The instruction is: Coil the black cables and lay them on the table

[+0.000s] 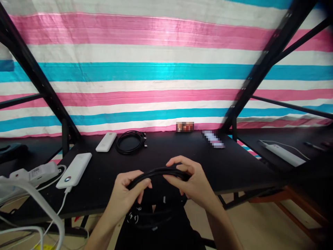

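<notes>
A coiled black cable (158,171) is stretched between my two hands above the front edge of the black table (161,152). My left hand (127,191) grips the coil's left side, thumb lying along it. On the other side, my right hand (191,178) pinches the strands between thumb and fingers. The lower part of the loop hangs over my dark clothing and is hard to make out there. Farther back on the table lies a second coiled black cable (130,152), with its plugs pointing right.
Left of the second coil are two white power banks (106,142) (74,171), the nearer one plugged into a white cable (62,205). A white power strip (33,175) sits at the far left. Blurred-out items (213,139) lie at the back right. Black metal posts (260,69) flank the table.
</notes>
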Motion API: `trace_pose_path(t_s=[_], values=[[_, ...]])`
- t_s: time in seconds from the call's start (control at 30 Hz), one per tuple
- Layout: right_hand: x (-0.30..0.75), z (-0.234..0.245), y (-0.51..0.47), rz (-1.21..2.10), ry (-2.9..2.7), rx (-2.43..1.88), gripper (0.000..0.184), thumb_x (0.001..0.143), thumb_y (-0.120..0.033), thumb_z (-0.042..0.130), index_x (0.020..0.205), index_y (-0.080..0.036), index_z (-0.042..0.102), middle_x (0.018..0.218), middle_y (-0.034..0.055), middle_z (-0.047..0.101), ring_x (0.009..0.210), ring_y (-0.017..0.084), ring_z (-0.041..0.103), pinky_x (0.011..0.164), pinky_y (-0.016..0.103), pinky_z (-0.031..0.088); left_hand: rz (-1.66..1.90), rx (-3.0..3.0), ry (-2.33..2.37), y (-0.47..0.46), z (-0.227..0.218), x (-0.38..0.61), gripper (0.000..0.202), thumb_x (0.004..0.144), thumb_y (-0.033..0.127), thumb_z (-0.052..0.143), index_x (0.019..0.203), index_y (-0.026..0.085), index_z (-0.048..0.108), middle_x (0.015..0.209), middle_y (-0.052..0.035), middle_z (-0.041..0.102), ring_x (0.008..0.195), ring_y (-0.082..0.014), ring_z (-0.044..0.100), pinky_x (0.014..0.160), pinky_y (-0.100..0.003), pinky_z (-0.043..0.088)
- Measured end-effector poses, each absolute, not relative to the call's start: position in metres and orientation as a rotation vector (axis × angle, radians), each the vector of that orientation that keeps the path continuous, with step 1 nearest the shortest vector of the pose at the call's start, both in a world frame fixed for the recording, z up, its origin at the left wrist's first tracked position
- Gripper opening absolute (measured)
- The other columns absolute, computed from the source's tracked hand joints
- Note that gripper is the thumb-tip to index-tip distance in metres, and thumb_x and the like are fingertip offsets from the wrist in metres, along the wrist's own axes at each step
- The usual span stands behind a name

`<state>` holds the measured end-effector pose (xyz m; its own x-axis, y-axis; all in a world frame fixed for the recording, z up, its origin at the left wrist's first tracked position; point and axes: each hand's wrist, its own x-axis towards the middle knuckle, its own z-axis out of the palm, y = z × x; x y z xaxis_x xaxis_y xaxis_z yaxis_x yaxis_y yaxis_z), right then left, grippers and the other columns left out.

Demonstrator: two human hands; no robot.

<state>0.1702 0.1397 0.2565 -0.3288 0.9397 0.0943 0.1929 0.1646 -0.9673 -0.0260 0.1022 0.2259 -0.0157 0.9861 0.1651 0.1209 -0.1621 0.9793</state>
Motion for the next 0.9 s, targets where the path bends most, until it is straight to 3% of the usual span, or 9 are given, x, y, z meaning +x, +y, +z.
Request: trace_pose_path(t_s=[0.1, 0.2, 0.33, 0.47, 0.57, 0.7, 0.8, 0.9], values=[[0.174, 0.236, 0.141, 1.361, -1.606, -1.044, 0.025, 0.079, -0.040, 0.065, 0.085, -0.017, 0.059, 0.050, -0.0070, 0.049, 0.038, 0.006, 0.046, 0.038, 0.018, 0.033, 1.623, 1.020, 1.219, 0.105, 0.220, -0.029, 0.034, 0.080, 0.044, 0.062, 0.061, 0.017, 0.059, 0.031, 0.0069, 0.037, 0.031, -0.0039, 0.029, 0.040, -0.018, 0.028], [0.167, 0.210, 0.142, 1.434, -1.457, -0.929, 0.032, 0.085, -0.044, 0.057, 0.069, -0.017, 0.053, 0.046, -0.0050, 0.049, 0.045, 0.008, 0.050, 0.048, 0.019, 0.040, 1.820, 0.613, 1.114, 0.111, 0.213, -0.026, 0.033, 0.078, 0.046, 0.065, 0.067, 0.016, 0.058, 0.031, 0.0111, 0.025, 0.029, -0.0024, 0.019, 0.034, -0.016, 0.018], [0.150, 0.195, 0.140, 1.624, -1.024, -0.744, 0.044, 0.084, -0.046, 0.058, 0.056, -0.020, 0.037, 0.041, -0.0104, 0.029, 0.035, 0.004, 0.033, 0.040, 0.017, 0.036, 1.918, 0.464, 1.078, 0.116, 0.204, -0.014, 0.033, 0.076, 0.046, 0.068, 0.068, 0.015, 0.057, 0.034, 0.0119, 0.024, 0.031, -0.0017, 0.019, 0.034, -0.015, 0.018], [0.146, 0.203, 0.143, 1.732, -0.733, -0.588, 0.045, 0.076, -0.042, 0.068, 0.055, -0.020, 0.035, 0.042, -0.0127, 0.020, 0.033, 0.002, 0.013, 0.029, 0.014, 0.022, 1.893, 0.621, 1.151, 0.117, 0.194, -0.004, 0.035, 0.074, 0.044, 0.071, 0.064, 0.017, 0.051, 0.042, 0.0094, 0.033, 0.041, -0.0039, 0.038, 0.043, -0.015, 0.031], [0.145, 0.208, 0.145, 1.683, -0.653, -0.464, 0.050, 0.078, -0.038, 0.066, 0.051, -0.020, 0.029, 0.042, -0.0123, 0.017, 0.033, 0.002, 0.010, 0.029, 0.014, 0.021, 1.798, 0.736, 1.187, 0.117, 0.186, 0.007, 0.032, 0.073, 0.044, 0.072, 0.069, 0.017, 0.055, 0.053, 0.0056, 0.047, 0.063, -0.0086, 0.055, 0.060, -0.016, 0.041], [0.132, 0.201, 0.142, 1.572, -0.724, -0.338, 0.054, 0.083, -0.036, 0.059, 0.047, -0.019, 0.023, 0.041, -0.0109, 0.016, 0.033, 0.003, 0.014, 0.033, 0.014, 0.027, 1.722, 0.639, 1.083, 0.119, 0.183, 0.026, 0.029, 0.074, 0.043, 0.071, 0.079, 0.018, 0.057, 0.075, 0.0005, 0.061, 0.081, -0.0137, 0.061, 0.075, -0.021, 0.046], [0.123, 0.191, 0.143, 1.581, -0.902, -0.367, 0.050, 0.085, -0.038, 0.057, 0.048, -0.020, 0.029, 0.040, -0.0107, 0.020, 0.034, 0.003, 0.022, 0.042, 0.018, 0.039, 1.708, 0.427, 0.948, 0.121, 0.187, 0.026, 0.032, 0.073, 0.045, 0.071, 0.079, 0.020, 0.054, 0.063, 0.0051, 0.055, 0.058, -0.0104, 0.058, 0.057, -0.021, 0.048], [0.129, 0.184, 0.150, 1.647, -1.140, -0.491, 0.048, 0.084, -0.041, 0.058, 0.046, -0.020, 0.037, 0.038, -0.0085, 0.029, 0.038, 0.007, 0.040, 0.056, 0.025, 0.048, 1.738, 0.264, 1.044, 0.121, 0.191, 0.006, 0.038, 0.067, 0.050, 0.074, 0.082, 0.021, 0.055, 0.043, 0.0127, 0.032, 0.032, -0.0021, 0.032, 0.039, -0.013, 0.034]])
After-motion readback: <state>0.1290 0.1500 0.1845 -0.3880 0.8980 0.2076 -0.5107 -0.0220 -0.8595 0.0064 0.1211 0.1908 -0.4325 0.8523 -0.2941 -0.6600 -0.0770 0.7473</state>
